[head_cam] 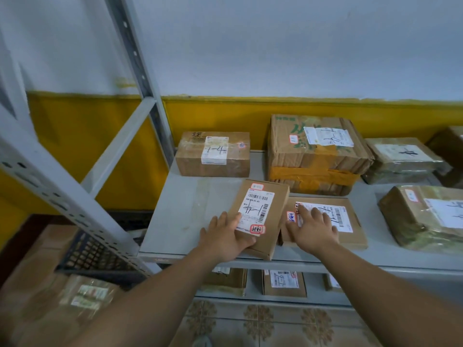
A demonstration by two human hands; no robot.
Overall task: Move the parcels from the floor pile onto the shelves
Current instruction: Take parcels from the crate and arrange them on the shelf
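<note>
The wall (pixel 250 46) is white above and yellow below. In front of it stands a grey metal rack with perforated uprights (pixel 140 58). Its upper shelf (pixel 185 209) carries the parcels. A lower shelf (pixel 313 289) holds more boxes above a patterned tile floor (pixel 250 321). At near left lie the floor pile (pixel 50 284) and a black crate (pixel 95 256).

On the upper shelf, far side, sit a large carton (pixel 313 159) banded with orange tape and a box marked "1-4" (pixel 213 154). Film-wrapped parcels (pixel 400 159) lie at right. At the near edge lie a narrow brown box (pixel 275 221) with a barcode label and red stickers and, just beside it on the right, a flat brown parcel (pixel 350 240).

Your left grip (pixel 225 236) rests on the narrow box with fingers extended. Your right grip (pixel 313 229) lies flat on the flat parcel's label with fingers spread. Neither is closed round anything.
</note>
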